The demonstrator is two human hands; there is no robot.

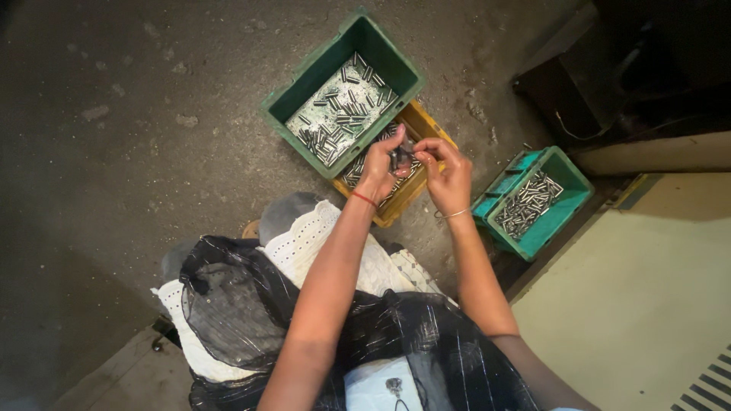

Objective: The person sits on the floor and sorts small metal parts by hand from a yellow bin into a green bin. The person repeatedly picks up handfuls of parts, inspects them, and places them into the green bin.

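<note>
Two hands meet above the yellow crate [426,129] in the head view. The left hand [378,169] has its grip curled around a bunch of small metal pins [399,157], and the right hand [448,176] pinches at the same bunch with narrow fingers. A green crate [304,87] holding more pins rests partly on the yellow one, on the concrete floor [137,114]. A teal crate [563,209] of pins sits near the right hand.

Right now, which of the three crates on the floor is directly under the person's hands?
The yellow crate, half covered by the dark green crate. The teal crate sits apart, to the right hand's side.
</note>
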